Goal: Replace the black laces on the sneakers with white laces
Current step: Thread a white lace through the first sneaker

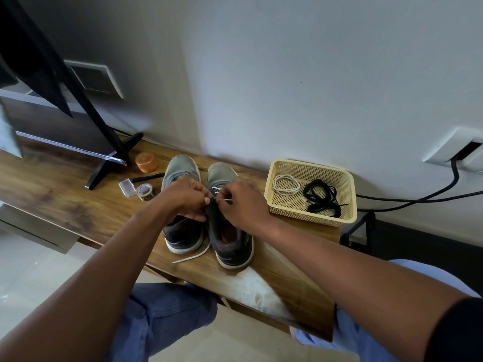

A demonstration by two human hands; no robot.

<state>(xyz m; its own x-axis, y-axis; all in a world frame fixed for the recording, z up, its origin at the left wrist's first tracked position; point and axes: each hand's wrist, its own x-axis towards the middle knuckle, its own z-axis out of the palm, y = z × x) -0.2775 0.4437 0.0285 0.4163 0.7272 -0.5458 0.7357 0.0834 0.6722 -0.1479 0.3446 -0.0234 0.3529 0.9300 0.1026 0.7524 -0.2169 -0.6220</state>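
Both hands' fingers (224, 195) pinching white lace (228, 199)

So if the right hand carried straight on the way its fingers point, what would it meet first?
The right hand points left across the right sneaker, so it would likely meet the left hand first; the fingertips nearly touch already, though depth is unclear.

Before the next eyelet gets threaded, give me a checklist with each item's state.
1. White lace tip pinched by right hand: ok.
2. Left hand steadying the right sneaker at its tongue: ok.
3. Lower eyelets already laced white: ok.
4. Lace's free end lying loose on the table, unsnagged: ok.
5. Spare white lace ready in basket: ok.
6. Left sneaker lacing: cannot tell.
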